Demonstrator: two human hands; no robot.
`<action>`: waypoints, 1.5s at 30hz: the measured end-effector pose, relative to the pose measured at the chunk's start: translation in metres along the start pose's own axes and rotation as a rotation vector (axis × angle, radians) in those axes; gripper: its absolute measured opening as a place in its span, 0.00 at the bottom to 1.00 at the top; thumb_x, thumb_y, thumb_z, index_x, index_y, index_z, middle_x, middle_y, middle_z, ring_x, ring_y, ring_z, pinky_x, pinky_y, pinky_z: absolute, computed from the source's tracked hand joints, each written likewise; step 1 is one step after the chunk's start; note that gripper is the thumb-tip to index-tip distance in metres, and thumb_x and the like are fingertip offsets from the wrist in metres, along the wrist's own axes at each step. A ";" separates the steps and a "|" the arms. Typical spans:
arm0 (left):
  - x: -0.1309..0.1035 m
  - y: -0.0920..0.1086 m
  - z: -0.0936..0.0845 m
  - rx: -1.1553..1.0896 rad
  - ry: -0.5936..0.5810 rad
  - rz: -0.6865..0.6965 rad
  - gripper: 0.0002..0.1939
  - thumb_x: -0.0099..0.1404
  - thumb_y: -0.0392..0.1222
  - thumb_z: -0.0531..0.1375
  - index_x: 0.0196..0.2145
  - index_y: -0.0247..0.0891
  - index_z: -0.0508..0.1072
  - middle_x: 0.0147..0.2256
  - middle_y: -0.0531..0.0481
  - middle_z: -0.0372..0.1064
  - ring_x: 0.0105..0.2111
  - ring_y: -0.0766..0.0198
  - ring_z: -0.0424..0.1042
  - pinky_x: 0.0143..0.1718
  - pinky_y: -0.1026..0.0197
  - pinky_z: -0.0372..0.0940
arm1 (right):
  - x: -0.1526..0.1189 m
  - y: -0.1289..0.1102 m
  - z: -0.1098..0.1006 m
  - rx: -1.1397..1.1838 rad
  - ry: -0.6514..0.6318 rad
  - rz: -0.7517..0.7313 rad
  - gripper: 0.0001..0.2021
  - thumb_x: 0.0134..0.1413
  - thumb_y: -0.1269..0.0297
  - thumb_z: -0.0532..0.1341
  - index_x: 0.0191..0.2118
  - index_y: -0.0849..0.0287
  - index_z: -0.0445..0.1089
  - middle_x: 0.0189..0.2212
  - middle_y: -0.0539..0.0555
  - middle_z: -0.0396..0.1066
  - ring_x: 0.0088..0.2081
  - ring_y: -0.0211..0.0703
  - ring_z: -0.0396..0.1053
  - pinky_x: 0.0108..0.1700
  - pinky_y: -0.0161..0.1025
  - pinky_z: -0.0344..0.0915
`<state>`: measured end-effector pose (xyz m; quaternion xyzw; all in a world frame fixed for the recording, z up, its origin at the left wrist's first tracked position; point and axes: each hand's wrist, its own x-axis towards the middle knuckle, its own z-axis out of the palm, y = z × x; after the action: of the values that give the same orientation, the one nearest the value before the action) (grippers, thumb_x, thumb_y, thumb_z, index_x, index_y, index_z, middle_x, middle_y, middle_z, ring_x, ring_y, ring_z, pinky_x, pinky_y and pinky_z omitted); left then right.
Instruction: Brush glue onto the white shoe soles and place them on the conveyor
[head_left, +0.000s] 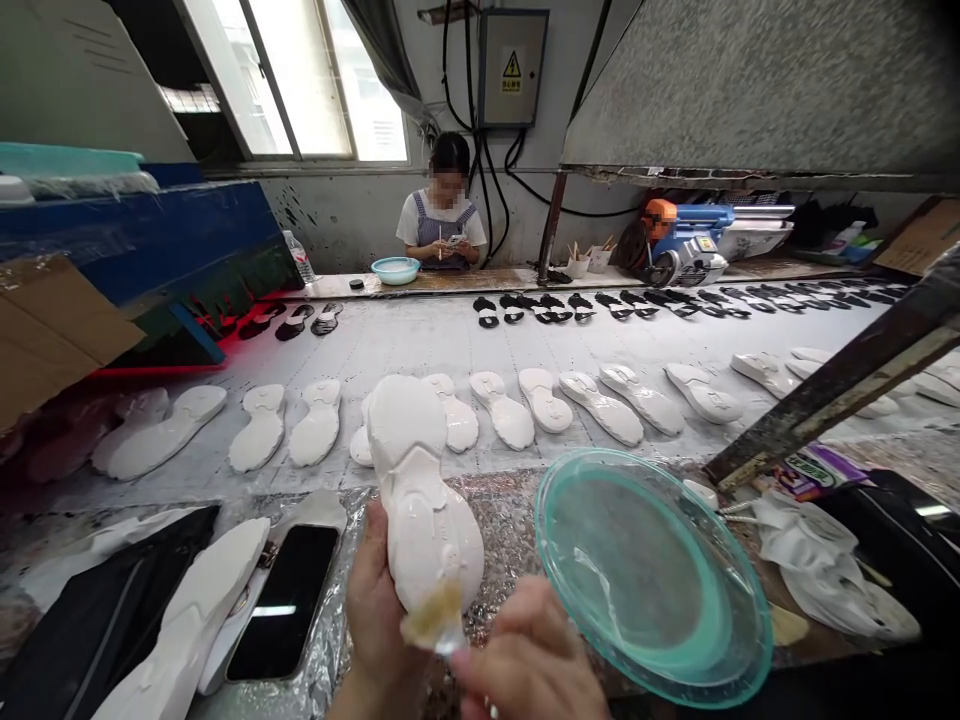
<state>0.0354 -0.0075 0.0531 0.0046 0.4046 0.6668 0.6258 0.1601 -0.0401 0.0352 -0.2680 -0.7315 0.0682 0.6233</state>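
Note:
My left hand (382, 620) grips a white shoe sole (424, 470) by its near end and holds it tilted up over the bench. The fingers of my right hand (532, 660) are closed on a small brush (439, 615), whose yellowish bristles touch the sole's lower part. Wet-looking gloss shows on the sole there. Just right of that hand is a teal-rimmed plastic basin (652, 580) with a thin layer of cloudy liquid. Another white sole (187, 620) lies at the lower left, beside a dark phone (285, 600).
A row of white soles (502, 410) lies along the pale conveyor surface (405, 345), with black shoe uppers (615, 305) farther back. A slanted metal post (832, 385) crosses the right side. Across the line sits a co-worker (442, 220) near a small basin (395, 270).

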 end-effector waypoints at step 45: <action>0.065 -0.003 -0.074 0.060 -0.311 -0.574 0.25 0.66 0.57 0.56 0.44 0.33 0.80 0.39 0.38 0.79 0.39 0.51 0.79 0.39 0.56 0.72 | -0.042 0.078 -0.092 -0.288 -0.255 1.252 0.23 0.57 0.41 0.55 0.22 0.54 0.59 0.15 0.47 0.57 0.20 0.43 0.59 0.26 0.37 0.52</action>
<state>-0.0144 0.0072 -0.0305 0.0105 0.3085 0.4422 0.8421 0.2745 -0.0158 -0.0157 -0.7138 -0.5071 0.3508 0.3321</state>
